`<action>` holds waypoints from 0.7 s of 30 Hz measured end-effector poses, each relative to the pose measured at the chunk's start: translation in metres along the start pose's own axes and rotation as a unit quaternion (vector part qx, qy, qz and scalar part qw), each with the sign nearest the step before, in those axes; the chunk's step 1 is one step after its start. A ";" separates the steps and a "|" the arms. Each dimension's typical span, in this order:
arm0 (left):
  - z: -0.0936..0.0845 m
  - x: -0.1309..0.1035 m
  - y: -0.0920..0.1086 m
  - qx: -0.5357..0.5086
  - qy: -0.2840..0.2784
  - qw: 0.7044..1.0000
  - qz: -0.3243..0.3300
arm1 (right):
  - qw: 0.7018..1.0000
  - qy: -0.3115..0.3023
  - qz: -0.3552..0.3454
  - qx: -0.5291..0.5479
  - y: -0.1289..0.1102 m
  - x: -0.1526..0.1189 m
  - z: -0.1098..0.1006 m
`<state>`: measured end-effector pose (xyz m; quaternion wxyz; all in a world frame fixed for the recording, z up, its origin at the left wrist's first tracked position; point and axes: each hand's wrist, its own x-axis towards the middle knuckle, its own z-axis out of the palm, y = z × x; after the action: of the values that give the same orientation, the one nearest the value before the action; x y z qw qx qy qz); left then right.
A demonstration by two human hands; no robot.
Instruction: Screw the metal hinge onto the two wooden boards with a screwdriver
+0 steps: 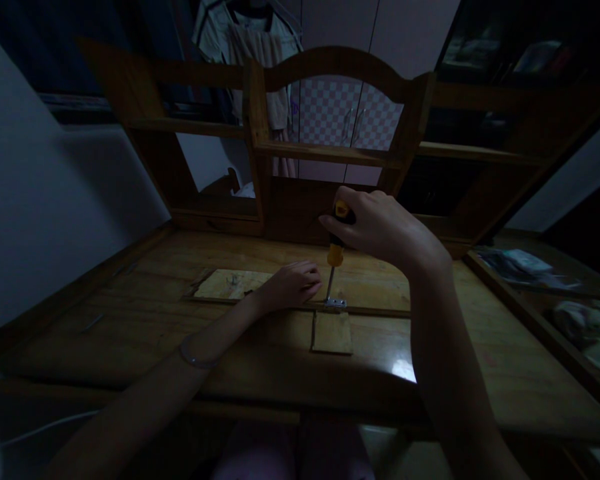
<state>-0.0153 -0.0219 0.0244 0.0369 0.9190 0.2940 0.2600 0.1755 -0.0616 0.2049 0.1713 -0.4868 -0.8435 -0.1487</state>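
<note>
My right hand (375, 223) is wrapped round the yellow and black handle of a screwdriver (335, 253). The shaft points down, its tip at a small metal hinge (335, 303). This hinge lies where a long wooden board (375, 290) meets a small square piece of wood (333, 333). Just left of the hinge, my left hand (296, 285) rests on the long board with its fingers curled in. Whatever those fingers may hold is hidden. Both pieces of wood lie flat on the wooden desk (180, 343).
A wooden shelf unit (330, 157) rises along the desk's far edge. On the left stands a white wall (55, 153). An open compartment with papers (525, 267) and cloth (580, 327) is at the right. A small thin metal piece (94, 323) lies on the desk's left part.
</note>
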 end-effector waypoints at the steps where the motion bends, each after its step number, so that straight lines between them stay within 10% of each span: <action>1: 0.000 0.000 0.000 0.004 0.001 1.000 0.001 | 1.000 0.000 0.001 0.000 0.000 0.000 0.000; 21: -0.005 0.001 0.005 0.024 0.009 1.000 -0.002 | 1.000 -0.011 0.006 -0.007 0.001 0.001 0.000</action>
<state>-0.0149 -0.0259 0.0299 0.0129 0.9168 0.3020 0.2609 0.1761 -0.0606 0.2054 0.1594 -0.4944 -0.8416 -0.1478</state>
